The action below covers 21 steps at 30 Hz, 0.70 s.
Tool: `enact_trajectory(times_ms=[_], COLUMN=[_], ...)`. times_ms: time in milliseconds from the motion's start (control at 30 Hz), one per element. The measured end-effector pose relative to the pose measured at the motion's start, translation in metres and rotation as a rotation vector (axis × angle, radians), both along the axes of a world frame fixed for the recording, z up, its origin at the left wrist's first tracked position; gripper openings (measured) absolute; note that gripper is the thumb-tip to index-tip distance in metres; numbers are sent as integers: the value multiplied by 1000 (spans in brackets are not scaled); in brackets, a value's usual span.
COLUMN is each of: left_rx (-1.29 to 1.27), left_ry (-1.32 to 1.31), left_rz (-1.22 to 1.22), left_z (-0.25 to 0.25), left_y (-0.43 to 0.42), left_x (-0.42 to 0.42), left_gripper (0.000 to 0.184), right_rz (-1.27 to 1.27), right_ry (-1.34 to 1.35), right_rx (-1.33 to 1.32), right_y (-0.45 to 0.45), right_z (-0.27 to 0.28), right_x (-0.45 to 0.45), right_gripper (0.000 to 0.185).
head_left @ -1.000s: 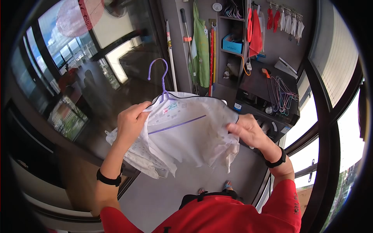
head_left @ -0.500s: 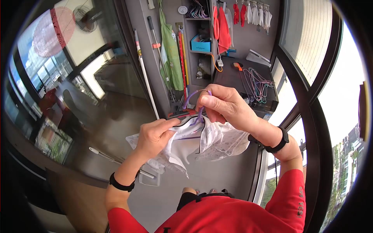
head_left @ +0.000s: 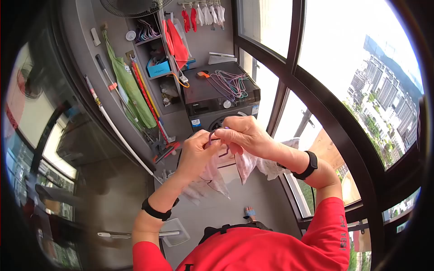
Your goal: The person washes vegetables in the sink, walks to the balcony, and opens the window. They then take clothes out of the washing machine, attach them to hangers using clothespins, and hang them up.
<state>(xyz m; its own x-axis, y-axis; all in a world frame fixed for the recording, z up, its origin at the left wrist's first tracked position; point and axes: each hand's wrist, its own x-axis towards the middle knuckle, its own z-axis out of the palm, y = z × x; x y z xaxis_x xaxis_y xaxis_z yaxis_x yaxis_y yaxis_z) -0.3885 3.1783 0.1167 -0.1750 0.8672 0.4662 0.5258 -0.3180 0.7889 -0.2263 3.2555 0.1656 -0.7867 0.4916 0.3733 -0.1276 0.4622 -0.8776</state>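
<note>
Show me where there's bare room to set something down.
The machine's top is bare at front left, before the orange handle and left of the hangers, which crowd its right. The floor is bare between the tray and the sandal.

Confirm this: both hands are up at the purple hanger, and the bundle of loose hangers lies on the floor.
Not quite: the bundle of loose hangers lies on top of the dark washing machine, as the head view shows. The left hand and right hand are indeed at the purple hanger.
</note>
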Motion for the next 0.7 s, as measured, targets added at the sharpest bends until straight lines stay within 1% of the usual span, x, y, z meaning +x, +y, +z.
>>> enact_trajectory(times_ms=[33,67,100,167,233,267,300,333,367,400,433,500,600,700], left_rx=[52,75,188,234,86,22,97,173,250,296,422,525,458,163], left_ry=[-90,-314,-310,-166,44,149,178,204,225,256,311,421,233,59], left_rz=[-20,-44,-23,-65,-198,-251,-217,-178,-130,-168,-241,-455,-585,-447], left_z=[-1,2,-7,-14,-17,-17,-17,-15,-16,-24,-30,-41,-62,-114], left_y=[2,5,12,10,-9,-17,-18,-19,-19,-19,-23,-35,-37,-29], left_x=[2,9,11,35,58,66,75,84,92,105,121,153,176,167], left_gripper=[17,11,10,10,10,10,10,10,11,12,14,18,22,27], right_rz=[-49,-101,-138,-246,-404,-477,-543,-557,-610,-656,-699,-800,-945,-1090], right_ry=[7,-10,-1,103,62,72,85,133,166,197,229,234,329,445], right_rx=[61,81,124,164,-59,-117,-170,-219,-248,-274,-298,-275,-267,-170], right_y=[-10,-21,-28,-43,-53,-54,-54,-56,-62,-66,-68,-68,-69,-66], right_z=[-4,-4,-10,-19,-22,-30,-37,-44,-47,-49,-50,-54,-52,-60], right_x=[8,17,25,43,69,81,93,104,113,121,129,154,199,248], right_gripper=[41,38,35,34,34,34,34,28,26,25,25,23,21,18])
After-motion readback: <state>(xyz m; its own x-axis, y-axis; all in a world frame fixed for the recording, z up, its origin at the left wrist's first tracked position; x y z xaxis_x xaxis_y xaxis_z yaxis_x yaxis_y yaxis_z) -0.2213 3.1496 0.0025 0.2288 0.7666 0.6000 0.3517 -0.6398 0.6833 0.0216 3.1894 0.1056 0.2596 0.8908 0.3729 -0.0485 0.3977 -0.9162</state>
